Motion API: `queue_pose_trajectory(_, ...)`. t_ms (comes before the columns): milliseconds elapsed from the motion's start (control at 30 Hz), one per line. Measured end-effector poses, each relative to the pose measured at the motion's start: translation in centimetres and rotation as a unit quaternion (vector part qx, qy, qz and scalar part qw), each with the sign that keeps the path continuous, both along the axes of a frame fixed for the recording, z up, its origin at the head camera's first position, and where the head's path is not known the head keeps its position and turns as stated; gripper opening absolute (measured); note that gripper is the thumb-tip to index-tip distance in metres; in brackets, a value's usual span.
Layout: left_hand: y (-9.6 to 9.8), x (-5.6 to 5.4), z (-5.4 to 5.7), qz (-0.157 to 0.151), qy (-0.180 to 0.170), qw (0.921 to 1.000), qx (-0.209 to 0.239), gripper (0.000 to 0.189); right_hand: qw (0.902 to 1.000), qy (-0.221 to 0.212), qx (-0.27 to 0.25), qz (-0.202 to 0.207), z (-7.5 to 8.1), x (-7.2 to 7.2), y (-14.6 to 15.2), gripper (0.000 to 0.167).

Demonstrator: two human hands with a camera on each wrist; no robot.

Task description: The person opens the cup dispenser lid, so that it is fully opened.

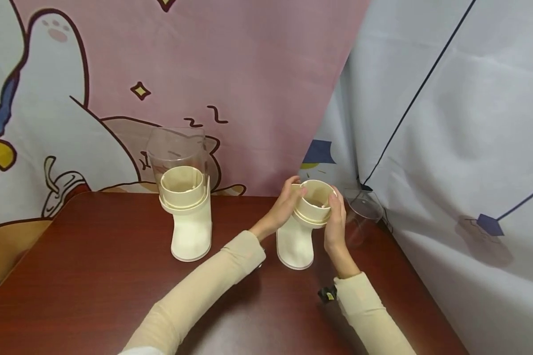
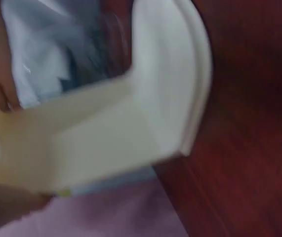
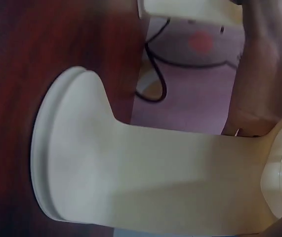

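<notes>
A cream plastic stand (image 1: 295,246) with a flat rounded foot and a round collar (image 1: 313,212) on top is between both hands in the head view. My left hand (image 1: 284,207) grips the collar's left side, its thumb near the rim. On the opposite side my right hand (image 1: 336,227) holds the collar, fingertips at the rim. Both wrist views show the foot, blurred in the left wrist view (image 2: 168,69) and sharper in the right wrist view, where the stand (image 3: 170,163) lies sideways across the picture, low over the dark red tabletop.
A matching stand (image 1: 192,236) is upright on the left of the table (image 1: 93,276), with a clear container (image 1: 177,143) around its collar. Another clear container (image 1: 366,204) is right of my right hand, near the curtain (image 1: 448,172). A pink patterned cloth (image 1: 257,98) hangs behind the table.
</notes>
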State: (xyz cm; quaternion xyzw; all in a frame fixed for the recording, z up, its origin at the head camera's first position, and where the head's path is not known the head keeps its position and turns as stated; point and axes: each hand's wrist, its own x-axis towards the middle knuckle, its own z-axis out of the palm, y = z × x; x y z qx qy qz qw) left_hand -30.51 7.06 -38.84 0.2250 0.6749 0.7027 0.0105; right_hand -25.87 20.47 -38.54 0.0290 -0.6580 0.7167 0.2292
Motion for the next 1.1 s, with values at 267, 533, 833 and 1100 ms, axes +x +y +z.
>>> queue_pose_trajectory(267, 1.5, -3.7, 0.8, 0.008, 0.003, 0.9996, -0.028, 0.075, 0.9995, 0.017, 0.014, -0.022, 0.5, -3.9, 1.4, 0.053)
queue_pose_trajectory(533, 1.0, -3.0, 1.0, 0.046, -0.027, 0.9971, -0.053, 0.085, 0.9986, -0.021, 0.044, 0.022, 0.3, -4.3, 2.7, 0.062)
queue_pose_trajectory(833, -2.0, 2.9, -0.1, 0.010, -0.021, 0.9982, -0.055, 0.090, 0.9956, -0.038, -0.047, 0.071, -1.0, 0.7, 4.7, 0.076)
queue_pose_trajectory(1100, -7.3, 9.5, -1.0, -0.041, -0.007, 0.9987, -0.030, 0.081, 0.9969, -0.010, -0.044, 0.063, -1.6, 7.0, 2.8, 0.061)
